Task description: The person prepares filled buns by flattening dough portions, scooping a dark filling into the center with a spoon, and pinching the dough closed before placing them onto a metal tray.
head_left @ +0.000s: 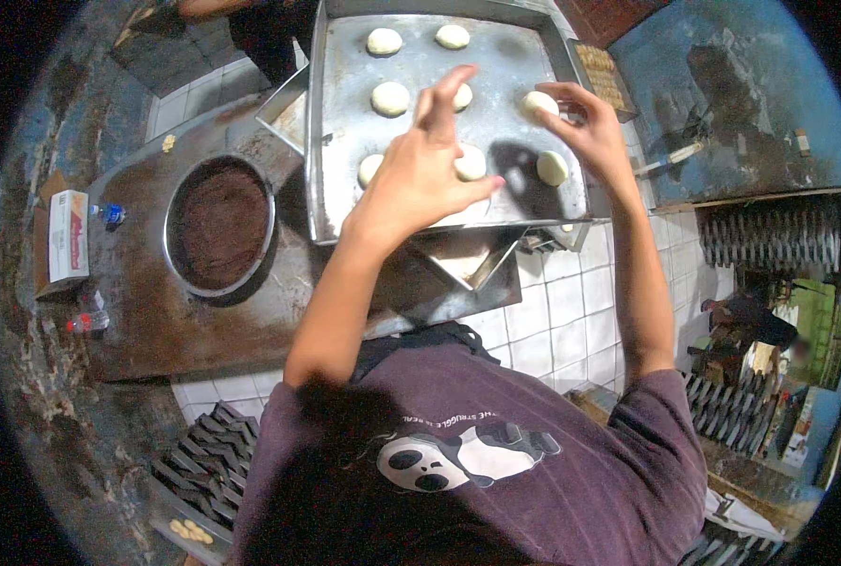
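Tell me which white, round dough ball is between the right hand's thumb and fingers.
The upper white, round dough ball in the rightmost column on the grey metal tray: thumb and fingers of the bare right hand frame only this one.

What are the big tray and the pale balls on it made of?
The rectangular baking tray looks like bare metal, perhaps aluminium or steel: grey, scuffed, shiny in patches. The dough balls are probably raw dough: cream-white, rounded, with a smooth, mostly matte skin.
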Demonstrator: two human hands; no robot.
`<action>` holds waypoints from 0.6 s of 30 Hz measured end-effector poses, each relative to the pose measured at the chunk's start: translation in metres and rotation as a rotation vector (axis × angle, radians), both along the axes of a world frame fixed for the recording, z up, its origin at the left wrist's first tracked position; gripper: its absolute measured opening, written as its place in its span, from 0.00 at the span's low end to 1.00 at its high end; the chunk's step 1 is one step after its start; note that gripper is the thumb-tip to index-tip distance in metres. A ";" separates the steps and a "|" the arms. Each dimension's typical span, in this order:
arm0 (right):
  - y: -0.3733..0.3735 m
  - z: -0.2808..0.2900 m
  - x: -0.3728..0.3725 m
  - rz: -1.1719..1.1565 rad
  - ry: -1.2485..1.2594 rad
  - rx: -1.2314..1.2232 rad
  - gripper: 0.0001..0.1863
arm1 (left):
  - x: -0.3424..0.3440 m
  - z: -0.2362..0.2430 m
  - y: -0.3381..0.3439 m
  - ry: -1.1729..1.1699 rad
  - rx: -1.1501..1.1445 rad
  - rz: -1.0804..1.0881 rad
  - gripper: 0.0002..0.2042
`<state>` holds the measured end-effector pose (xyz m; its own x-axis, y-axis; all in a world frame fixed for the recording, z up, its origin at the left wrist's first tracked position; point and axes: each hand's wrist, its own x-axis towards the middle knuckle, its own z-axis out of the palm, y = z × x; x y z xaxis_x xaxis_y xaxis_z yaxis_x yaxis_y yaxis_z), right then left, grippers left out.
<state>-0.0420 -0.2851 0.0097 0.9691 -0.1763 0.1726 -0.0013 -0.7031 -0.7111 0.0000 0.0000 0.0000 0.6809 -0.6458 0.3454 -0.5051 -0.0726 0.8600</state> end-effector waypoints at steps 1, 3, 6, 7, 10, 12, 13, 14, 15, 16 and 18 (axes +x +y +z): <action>-0.021 -0.017 0.011 -0.014 0.006 -0.069 0.21 | -0.002 -0.001 0.005 0.022 0.009 0.038 0.50; -0.061 -0.040 0.041 -0.025 0.071 -0.335 0.23 | 0.001 -0.005 -0.004 0.063 -0.019 0.102 0.51; -0.053 -0.073 0.060 0.253 0.113 -0.832 0.37 | -0.011 -0.016 0.011 0.133 -0.014 0.189 0.50; -0.049 -0.081 0.062 0.213 0.185 -0.956 0.44 | -0.015 -0.015 0.016 0.153 -0.019 0.234 0.50; -0.051 -0.095 0.064 0.187 0.225 -0.974 0.48 | -0.028 -0.015 0.026 0.170 -0.084 0.351 0.48; -0.072 -0.084 0.074 0.207 0.388 -0.222 0.50 | -0.040 -0.016 0.036 0.166 -0.150 0.372 0.47; -0.077 -0.069 0.080 0.217 0.436 0.161 0.51 | -0.045 -0.014 0.042 0.157 -0.182 0.377 0.46; -0.087 -0.049 0.088 0.255 0.509 0.444 0.47 | -0.051 -0.011 0.049 0.156 -0.201 0.411 0.45; -0.111 -0.048 0.098 0.185 0.424 0.481 0.43 | -0.054 -0.009 0.049 0.157 -0.239 0.433 0.44; -0.103 -0.039 0.100 0.205 0.396 0.290 0.42 | -0.060 -0.009 0.054 0.163 -0.250 0.485 0.42; -0.092 -0.060 0.094 0.191 0.251 -0.222 0.45 | -0.065 -0.008 0.054 0.172 -0.303 0.537 0.38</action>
